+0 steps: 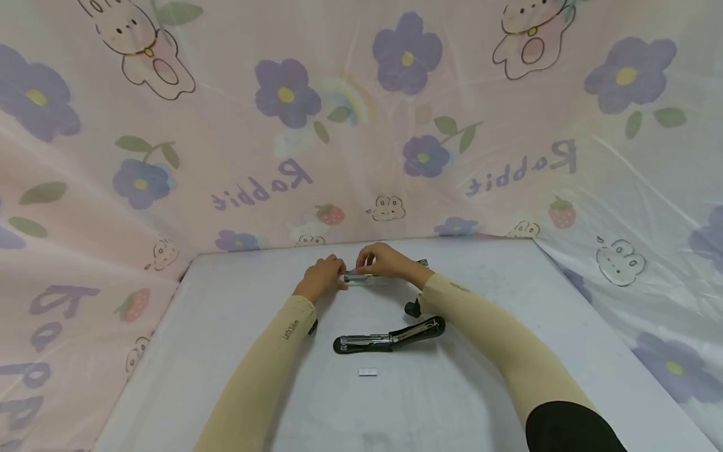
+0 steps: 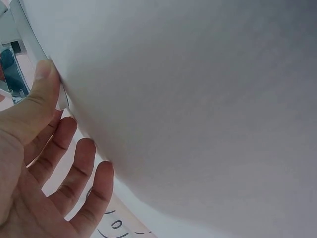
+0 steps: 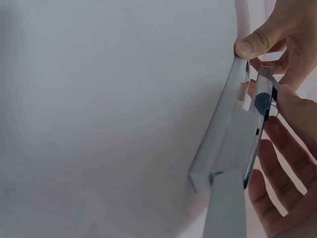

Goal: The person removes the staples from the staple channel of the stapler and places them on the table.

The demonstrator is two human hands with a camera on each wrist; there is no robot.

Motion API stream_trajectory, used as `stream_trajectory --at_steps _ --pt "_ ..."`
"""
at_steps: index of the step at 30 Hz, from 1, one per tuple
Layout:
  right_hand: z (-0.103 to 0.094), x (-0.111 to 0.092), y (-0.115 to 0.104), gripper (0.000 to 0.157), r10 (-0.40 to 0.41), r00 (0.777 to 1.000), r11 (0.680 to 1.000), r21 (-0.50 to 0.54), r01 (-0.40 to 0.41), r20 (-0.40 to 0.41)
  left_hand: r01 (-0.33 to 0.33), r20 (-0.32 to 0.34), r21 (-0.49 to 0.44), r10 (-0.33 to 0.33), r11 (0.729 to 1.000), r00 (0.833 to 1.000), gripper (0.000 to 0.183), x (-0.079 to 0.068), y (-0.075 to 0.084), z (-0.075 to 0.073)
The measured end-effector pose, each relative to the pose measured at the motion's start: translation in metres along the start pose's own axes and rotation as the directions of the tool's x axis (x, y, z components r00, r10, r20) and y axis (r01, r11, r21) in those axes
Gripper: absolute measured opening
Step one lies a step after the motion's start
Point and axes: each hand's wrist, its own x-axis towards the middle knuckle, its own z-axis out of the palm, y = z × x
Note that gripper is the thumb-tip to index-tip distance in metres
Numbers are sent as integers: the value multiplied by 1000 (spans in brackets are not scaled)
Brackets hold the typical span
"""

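Observation:
Toward the back of the white table, both hands are at a long white stapler (image 3: 225,134), its upper part raised from the base. My left hand (image 1: 322,278) grips the base's end, thumb (image 2: 43,82) on the near side; the other fingers curve loosely beside it. My right hand (image 1: 386,260) bends over the stapler, with thumb and forefinger pinching near the tip of the raised metal part (image 3: 262,94). A small dark piece shows by the right thumb; what it is, I cannot tell. Closer in lies a black stapler (image 1: 390,337), spread out flat.
A short strip of staples (image 1: 368,371) lies on the white tabletop (image 1: 452,402), in front of the black stapler. Patterned cloth (image 1: 350,144) with flowers and rabbits hangs behind the table and along its sides. A dark round piece (image 1: 413,307) is by the right cuff.

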Motion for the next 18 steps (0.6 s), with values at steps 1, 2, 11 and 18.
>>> stream_trajectory --at_steps 1,2,11,18 --pt "0 1 0 7 -1 1000 1000 0 1 2 2 -1 1 -2 1000 1000 39 0 0 -1" --pt "-1 3 0 8 1 1000 1000 1 -1 3 3 0 -2 -3 1000 1000 39 0 0 -1" --pt "-2 6 -7 10 -39 999 997 -66 41 27 -15 8 28 14 999 1000 38 1 0 -3" --pt "-5 0 -11 10 -67 998 996 -66 67 -1 -22 25 19 22 1000 999 38 -1 0 -3"
